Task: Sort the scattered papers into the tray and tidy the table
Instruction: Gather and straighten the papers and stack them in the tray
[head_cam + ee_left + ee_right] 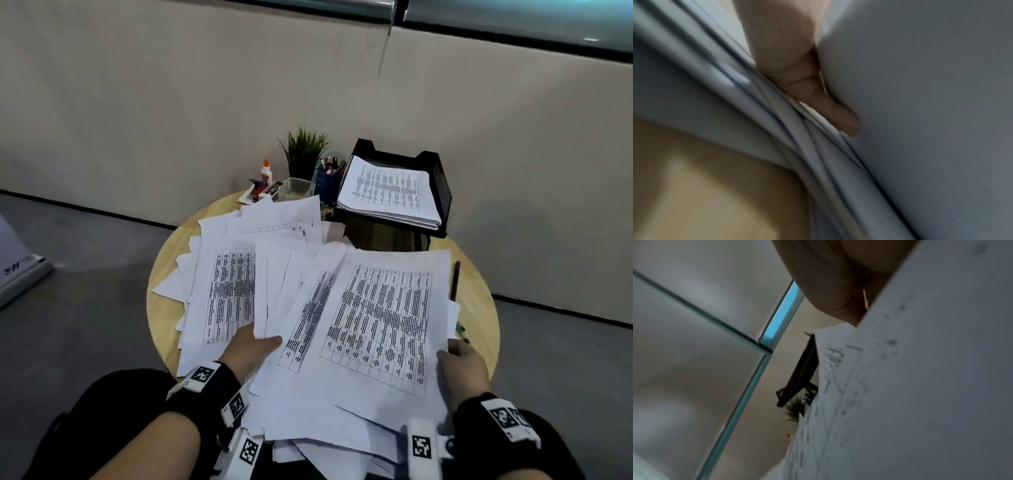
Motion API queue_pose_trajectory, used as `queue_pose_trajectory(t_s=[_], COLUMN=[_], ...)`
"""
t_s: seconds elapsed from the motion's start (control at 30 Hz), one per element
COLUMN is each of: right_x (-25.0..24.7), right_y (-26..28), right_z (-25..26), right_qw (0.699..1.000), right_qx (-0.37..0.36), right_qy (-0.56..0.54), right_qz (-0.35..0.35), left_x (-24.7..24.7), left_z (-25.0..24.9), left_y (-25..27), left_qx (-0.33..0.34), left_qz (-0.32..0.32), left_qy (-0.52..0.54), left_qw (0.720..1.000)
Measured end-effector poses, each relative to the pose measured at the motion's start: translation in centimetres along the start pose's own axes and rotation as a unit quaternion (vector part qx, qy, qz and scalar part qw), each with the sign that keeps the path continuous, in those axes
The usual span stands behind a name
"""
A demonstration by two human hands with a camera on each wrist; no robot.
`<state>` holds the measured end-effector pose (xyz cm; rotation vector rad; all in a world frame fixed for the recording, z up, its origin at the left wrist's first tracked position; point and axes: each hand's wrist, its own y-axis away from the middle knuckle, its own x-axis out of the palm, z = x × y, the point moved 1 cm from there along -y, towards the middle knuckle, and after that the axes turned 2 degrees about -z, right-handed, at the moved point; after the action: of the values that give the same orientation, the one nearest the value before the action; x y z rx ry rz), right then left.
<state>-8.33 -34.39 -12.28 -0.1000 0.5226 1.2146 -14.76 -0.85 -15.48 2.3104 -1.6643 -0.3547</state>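
Nearer than the black tray (pixel 442 192), which already holds a stack, loose papers (pixel 373 318) cover the round table (pixel 164 308); left hand (pixel 251 349) pinches their near-left edge, thumb on top; right hand (pixel 462 366) grips the near-right edge; pencil (pixel 455 281) lies beside them.

Your left hand (pixel 251 346) sits lower centre of the head view, thumb on top, fingers tucked under. Your right hand (pixel 460 365), lower right, grips with fingers curled.
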Motion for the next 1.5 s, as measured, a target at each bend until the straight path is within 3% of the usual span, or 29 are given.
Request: queue_pose_trajectory(t_s=[0.07, 0.17, 0.27, 0.37, 0.47, 0.6, 0.7, 0.8, 0.87, 0.93, 1.03, 1.13, 1.27, 1.5], right_x=[-0.2, -0.8, -1.3, -1.1, -0.7, 0.0, 0.9, 2.4, 3.3, 3.6, 3.1, 1.9, 1.2, 1.1], right_y=[0.1, 0.5, 0.6, -0.3, -1.3, -0.2, 1.4, 2.2, 2.5, 2.6, 2.1, 1.6, 0.9, 0.8], right_z=[0.1, 0.9, 1.3, -0.1, -1.5, -0.6, 0.4, 0.4, 0.4, 0.3, -0.1, -0.2, -0.2, -0.2], right_qw=[0.992, 0.957, 0.934, 0.959, 0.997, 0.993, 0.978, 0.924, 0.904, 0.908, 0.916, 0.934, 0.951, 0.947], right_qx=[0.037, 0.083, 0.103, 0.101, 0.034, -0.023, -0.051, -0.131, -0.158, -0.143, -0.121, -0.021, 0.018, 0.025], right_qy=[-0.114, -0.252, -0.305, -0.240, -0.057, 0.112, 0.185, 0.319, 0.339, 0.322, 0.363, 0.356, 0.307, 0.318], right_qz=[0.041, 0.118, 0.158, 0.111, 0.025, -0.003, 0.075, 0.163, 0.208, 0.227, 0.122, 0.025, 0.020, 0.029], left_x=[0.1, 0.2, 0.1, 0.2, 0.3, 0.2, 0.4, 0.5, 0.4, 0.2, 0.2, 0.4, 0.7, 0.6], left_z=[-0.1, -0.3, -0.3, -0.5, -0.9, -1.1, -1.0, -1.1, -0.9, -0.9, -0.8, -1.0, -1.4, -1.3], left_y=[0.2, 0.6, 0.7, 0.9, 1.4, 1.4, 1.3, 1.4, 1.3, 1.3, 1.0, 1.1, 1.4, 1.6], left_qx=[0.004, 0.010, 0.014, 0.007, 0.003, -0.013, -0.020, -0.011, -0.012, -0.009, -0.004, -0.014, -0.013, -0.018], left_qz=[0.004, 0.006, 0.012, 0.000, 0.011, 0.007, 0.007, 0.012, 0.024, 0.037, 0.025, 0.019, 0.017, 0.011], left_qy=[0.004, 0.000, -0.016, -0.010, -0.009, 0.001, 0.011, 0.021, 0.032, 0.018, 0.009, 0.013, 0.039, 0.080], left_qw=[1.000, 1.000, 1.000, 1.000, 1.000, 1.000, 1.000, 1.000, 0.999, 0.999, 1.000, 1.000, 0.999, 0.997])
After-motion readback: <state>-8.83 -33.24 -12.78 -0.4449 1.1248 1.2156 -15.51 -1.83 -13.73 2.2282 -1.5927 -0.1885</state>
